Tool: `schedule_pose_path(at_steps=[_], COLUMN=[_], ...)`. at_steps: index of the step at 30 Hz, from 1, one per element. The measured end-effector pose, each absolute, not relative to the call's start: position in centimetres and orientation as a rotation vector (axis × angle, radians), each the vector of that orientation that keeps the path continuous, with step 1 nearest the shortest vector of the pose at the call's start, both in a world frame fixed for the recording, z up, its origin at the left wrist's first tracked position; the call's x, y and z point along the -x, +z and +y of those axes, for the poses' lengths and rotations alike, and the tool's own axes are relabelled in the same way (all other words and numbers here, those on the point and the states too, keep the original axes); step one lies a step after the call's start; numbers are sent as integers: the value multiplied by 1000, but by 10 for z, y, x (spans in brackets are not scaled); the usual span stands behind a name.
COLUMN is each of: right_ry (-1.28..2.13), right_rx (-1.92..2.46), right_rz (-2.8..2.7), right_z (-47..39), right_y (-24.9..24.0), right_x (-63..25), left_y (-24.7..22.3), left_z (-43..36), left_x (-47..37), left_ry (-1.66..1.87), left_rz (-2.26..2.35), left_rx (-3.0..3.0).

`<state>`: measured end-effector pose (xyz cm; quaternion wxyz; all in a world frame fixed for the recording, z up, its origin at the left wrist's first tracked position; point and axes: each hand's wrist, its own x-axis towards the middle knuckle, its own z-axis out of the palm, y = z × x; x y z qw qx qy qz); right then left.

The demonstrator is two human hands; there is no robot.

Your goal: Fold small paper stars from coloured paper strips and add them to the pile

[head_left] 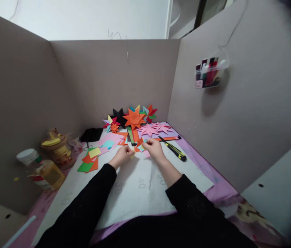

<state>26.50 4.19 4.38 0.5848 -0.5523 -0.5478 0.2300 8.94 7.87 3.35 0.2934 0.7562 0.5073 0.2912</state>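
My left hand (123, 155) is closed in a pinch, with a bit of yellow paper (133, 157) showing at its fingertips. Close by on the right, my right hand (154, 150) is also pinched. Its fingertips are beside a small orange paper piece (139, 141), and whatever they hold is too small to make out. Light blue and pink scraps lie under and between the hands. Beyond them stands a large folded orange paper star (134, 119). Two pink paper stars (148, 130) lie to its right.
A yellow-black utility knife (173, 150) lies right of my hands on the white mat (135, 203). Coloured paper squares (88, 162) are at left, near a bottle (43, 172) and a tub (59, 151). Grey panels surround the table; a clear container (209, 74) hangs at right.
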Motion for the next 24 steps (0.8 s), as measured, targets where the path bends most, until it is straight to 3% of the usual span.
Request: schedule_pose_path(at_steps=[5,24], right_ry=[742,533], right_rx=[1263,1197], right_rz=[-1327,-1658], right_z=[39,29], right_y=[33,16], right_x=[-248,-224], left_y=[48,29], left_z=[55,31], left_x=[-50,-42], left_ry=[1172,1130], left_rz=[1188,1159], left_rx=[-1456,-1510])
